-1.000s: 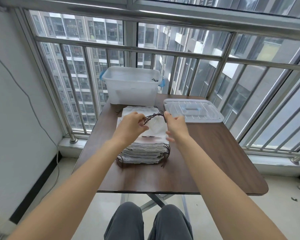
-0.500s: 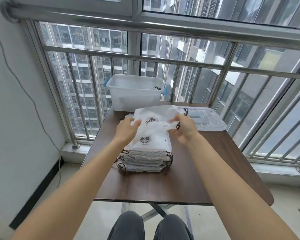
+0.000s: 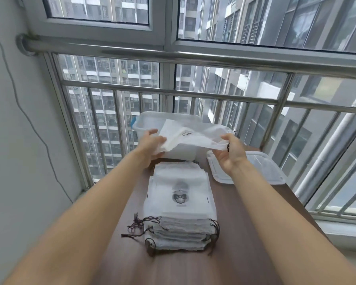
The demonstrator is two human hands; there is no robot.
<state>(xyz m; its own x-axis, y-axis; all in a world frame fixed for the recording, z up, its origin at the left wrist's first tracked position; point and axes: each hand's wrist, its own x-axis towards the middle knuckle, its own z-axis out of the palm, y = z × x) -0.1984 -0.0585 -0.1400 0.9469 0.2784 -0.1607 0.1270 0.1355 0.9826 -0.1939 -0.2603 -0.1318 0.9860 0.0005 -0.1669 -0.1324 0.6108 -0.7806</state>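
Left grip (image 3: 150, 144) and right grip (image 3: 232, 155) together pinch 1 white bag (image 3: 191, 136) over 1 bin (image 3: 145, 119); 1 bag stack (image 3: 181, 204) and 1 lid (image 3: 265, 173) lie below.

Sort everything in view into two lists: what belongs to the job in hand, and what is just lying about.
In the job: white drawstring bag, held by the left hand and right hand by the clear bin; stack of bags on the table.
Lying about: bin lid beside the stack; wall cable; steel railing.
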